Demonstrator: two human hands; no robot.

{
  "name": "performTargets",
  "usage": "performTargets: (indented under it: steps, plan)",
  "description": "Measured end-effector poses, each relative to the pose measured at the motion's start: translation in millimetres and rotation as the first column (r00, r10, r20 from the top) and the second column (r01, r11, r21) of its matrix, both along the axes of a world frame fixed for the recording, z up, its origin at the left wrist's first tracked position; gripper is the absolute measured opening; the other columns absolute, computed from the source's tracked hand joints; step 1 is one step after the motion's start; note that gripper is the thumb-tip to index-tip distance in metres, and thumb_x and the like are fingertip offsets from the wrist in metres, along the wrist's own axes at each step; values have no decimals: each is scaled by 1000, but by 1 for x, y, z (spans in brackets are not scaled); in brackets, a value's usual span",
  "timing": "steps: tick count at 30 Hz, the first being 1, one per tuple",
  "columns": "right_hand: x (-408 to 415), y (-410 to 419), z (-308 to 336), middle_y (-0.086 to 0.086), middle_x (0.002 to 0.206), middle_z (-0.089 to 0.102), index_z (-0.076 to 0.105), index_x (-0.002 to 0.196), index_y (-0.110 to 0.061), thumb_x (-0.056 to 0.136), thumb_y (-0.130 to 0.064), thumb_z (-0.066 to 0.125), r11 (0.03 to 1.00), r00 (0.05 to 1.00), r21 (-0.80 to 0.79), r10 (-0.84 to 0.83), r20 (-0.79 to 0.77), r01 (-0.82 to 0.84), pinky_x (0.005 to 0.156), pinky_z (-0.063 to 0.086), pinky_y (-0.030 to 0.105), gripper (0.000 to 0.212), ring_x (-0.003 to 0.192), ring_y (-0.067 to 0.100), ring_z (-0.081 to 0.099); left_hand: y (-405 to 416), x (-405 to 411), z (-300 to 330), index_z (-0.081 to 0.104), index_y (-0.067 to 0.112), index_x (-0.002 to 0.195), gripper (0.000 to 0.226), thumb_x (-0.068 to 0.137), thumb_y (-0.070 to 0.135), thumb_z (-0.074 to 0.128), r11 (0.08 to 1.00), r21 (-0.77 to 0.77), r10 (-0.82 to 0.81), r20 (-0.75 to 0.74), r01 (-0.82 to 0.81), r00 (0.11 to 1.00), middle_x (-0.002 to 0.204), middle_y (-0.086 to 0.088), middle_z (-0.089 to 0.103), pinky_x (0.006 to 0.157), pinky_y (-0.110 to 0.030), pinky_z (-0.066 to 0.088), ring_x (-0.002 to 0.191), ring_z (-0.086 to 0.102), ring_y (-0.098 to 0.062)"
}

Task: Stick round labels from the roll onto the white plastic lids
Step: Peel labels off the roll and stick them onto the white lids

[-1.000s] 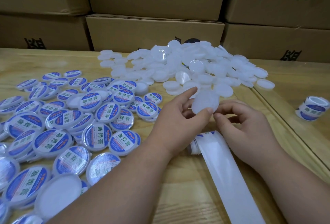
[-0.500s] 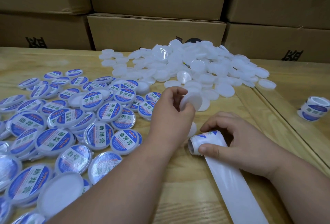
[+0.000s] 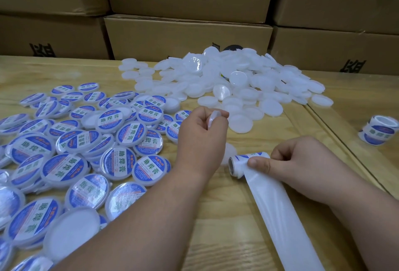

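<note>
My left hand [image 3: 201,139] pinches one white plastic lid [image 3: 212,118] on edge between thumb and fingers, above the table. My right hand [image 3: 295,160] grips the label roll [image 3: 240,163] on the table, thumb pressing its top. A white backing strip [image 3: 278,219] trails from the roll toward me. A heap of bare white lids [image 3: 237,85] lies at the back centre. Labelled lids [image 3: 86,152] with blue round labels cover the left of the table.
A second label roll [image 3: 377,130] stands at the right beyond a seam in the wooden table [image 3: 216,216]. Brown cardboard boxes [image 3: 187,37] are stacked along the back edge. Another bare lid lies partly hidden behind my left hand.
My right hand has left the lid and dropped onto the label roll, gripping it. My left hand has drawn the lid back and turned it on edge.
</note>
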State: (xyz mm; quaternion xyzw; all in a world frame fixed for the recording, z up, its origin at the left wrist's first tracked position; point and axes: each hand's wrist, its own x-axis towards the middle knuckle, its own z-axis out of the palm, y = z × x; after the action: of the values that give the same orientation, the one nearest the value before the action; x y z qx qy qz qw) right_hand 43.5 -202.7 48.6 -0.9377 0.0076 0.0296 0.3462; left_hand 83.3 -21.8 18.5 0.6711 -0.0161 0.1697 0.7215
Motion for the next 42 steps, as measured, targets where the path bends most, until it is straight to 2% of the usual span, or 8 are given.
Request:
performTargets:
  steps: [4,8,11,15,21,28,34,42]
  plan:
    - [0,2,-2,-6,51,46,63,63,-13,69,-53,84,976,999,216,20,46,-30,42,30,19,46,46,8,37,-1,1,0,57,13,82,18,76,30,54,1000,-21,7,1,-7,1000,79,5,69,68,-29,49,81,67,-27]
    - [3,4,-8,-1,51,44,63,70,-12,75,-42,85,928,988,371,-87,124,35,42,31,21,38,48,13,35,-1,1,1,51,28,97,18,80,23,51,997,-76,-15,10,16,1000,73,15,63,70,-28,48,67,62,-12]
    - [6,4,-13,7,57,49,62,76,-11,80,-38,83,879,977,473,-147,156,57,53,34,28,34,54,16,40,-3,-1,2,59,30,93,17,79,21,55,996,-58,-68,14,68,998,68,19,60,59,-18,47,63,55,-10]
    - [6,8,-17,15,71,70,69,77,-16,87,-26,78,809,984,588,-114,135,13,61,44,35,17,60,19,59,-7,-4,1,66,35,83,15,81,22,61,975,106,-190,-48,194,981,70,18,62,48,-14,43,54,51,-2]
    - [8,10,-22,12,82,76,75,85,-25,93,-15,72,792,984,610,-84,155,-29,67,53,36,13,71,18,70,-9,-4,-2,68,38,90,20,86,19,73,873,430,-246,-15,228,969,98,17,64,71,-10,41,84,58,4]
    - [9,7,-22,6,84,76,79,85,-22,89,-10,64,755,983,651,-46,178,-83,59,53,19,19,73,12,70,-9,-7,1,69,37,91,20,80,32,84,863,433,-282,-10,258,959,99,20,62,78,-11,45,94,57,3]
    - [9,8,-22,1,78,73,74,80,-16,84,-26,63,742,977,661,-36,210,-115,61,51,18,16,70,11,66,-9,-8,2,68,39,88,16,80,35,82,858,456,-265,-3,237,964,97,18,65,74,-9,44,90,58,4]
    - [8,14,-22,-5,70,70,76,79,-27,87,-11,69,744,966,657,-64,249,-120,55,50,18,19,64,8,65,-9,-7,2,72,40,89,4,86,40,75,870,441,-233,-27,221,972,94,20,67,66,-9,43,84,58,4]
